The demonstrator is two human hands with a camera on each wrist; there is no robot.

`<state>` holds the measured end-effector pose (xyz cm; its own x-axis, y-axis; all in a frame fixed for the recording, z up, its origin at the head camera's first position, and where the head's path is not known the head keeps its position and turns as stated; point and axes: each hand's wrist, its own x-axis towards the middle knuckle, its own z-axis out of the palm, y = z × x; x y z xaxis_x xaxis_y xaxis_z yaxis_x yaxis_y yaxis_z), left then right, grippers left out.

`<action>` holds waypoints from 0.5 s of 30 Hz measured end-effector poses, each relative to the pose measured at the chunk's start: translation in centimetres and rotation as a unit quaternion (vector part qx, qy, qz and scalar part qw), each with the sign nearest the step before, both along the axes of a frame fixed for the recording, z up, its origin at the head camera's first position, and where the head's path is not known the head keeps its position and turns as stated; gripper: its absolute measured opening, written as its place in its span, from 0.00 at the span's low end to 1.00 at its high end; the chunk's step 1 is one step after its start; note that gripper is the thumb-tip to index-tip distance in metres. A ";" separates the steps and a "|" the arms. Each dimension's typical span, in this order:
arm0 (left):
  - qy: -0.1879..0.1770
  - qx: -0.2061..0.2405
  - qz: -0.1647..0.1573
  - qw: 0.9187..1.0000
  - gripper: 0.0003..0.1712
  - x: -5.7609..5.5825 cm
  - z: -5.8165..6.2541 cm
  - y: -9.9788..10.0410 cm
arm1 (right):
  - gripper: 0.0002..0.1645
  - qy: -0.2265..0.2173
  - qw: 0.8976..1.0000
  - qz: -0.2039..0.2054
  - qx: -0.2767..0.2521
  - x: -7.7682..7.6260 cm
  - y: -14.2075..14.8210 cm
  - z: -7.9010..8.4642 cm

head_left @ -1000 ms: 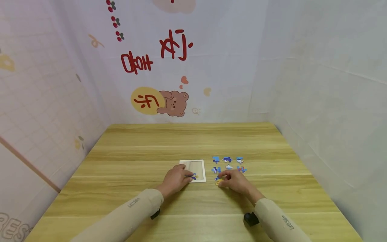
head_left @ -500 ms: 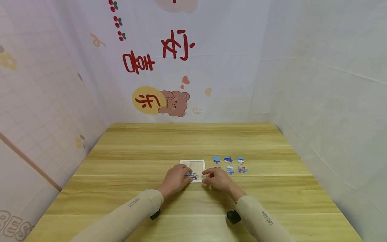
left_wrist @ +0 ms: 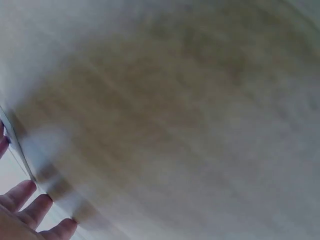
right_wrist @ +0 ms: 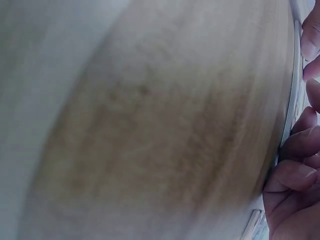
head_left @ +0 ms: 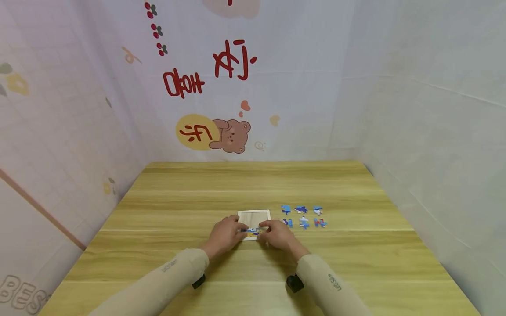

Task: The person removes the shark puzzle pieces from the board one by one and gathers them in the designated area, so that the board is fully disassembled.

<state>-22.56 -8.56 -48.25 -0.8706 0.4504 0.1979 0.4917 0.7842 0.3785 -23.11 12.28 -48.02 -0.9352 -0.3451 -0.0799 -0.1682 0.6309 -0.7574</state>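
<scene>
In the head view, a white square frame lies on the table. Blue-and-yellow puzzle pieces fill its near part. My left hand rests at the frame's left side, its fingertips on the near left pieces; the left wrist view shows spread fingers along the frame's edge. Over the near right corner, my right hand has thumb and forefinger around a puzzle piece, partly hidden by them. The curled other fingers appear in the right wrist view.
Right of the frame lie several loose puzzle pieces in two rows, including a dark blue one and a red-and-blue one. The wooden table meets printed cloth walls at the back and sides.
My right hand has taken a yellow-and-blue puzzle piece from the near end of the loose pieces and moved it left into the frame. The left hand has stayed at the frame.
</scene>
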 end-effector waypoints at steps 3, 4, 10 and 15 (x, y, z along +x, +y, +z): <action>-0.014 -0.006 -0.007 1.000 0.12 0.1 -0.2 0.0 | 0.24 -0.007 1.000 0.001 0.006 0.2 0.0 -0.2; -0.015 -0.008 -0.008 1.000 0.12 0.0 -0.2 0.0 | 0.23 -0.009 1.000 0.000 0.004 0.3 0.0 -0.2; -0.014 -0.013 0.001 1.000 0.12 0.0 -0.2 0.0 | 0.22 0.007 1.000 0.000 0.012 0.4 -0.2 0.1; -0.016 -0.010 0.007 1.000 0.12 0.0 -0.2 -0.1 | 0.22 -0.016 1.000 -0.019 -0.003 0.5 -0.7 0.2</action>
<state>-22.53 -8.70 -48.49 -0.8827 0.4417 0.1601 0.4682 0.7984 0.3786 -22.64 11.59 -47.78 -0.9446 -0.3100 -0.1080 -0.1195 0.6312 -0.7664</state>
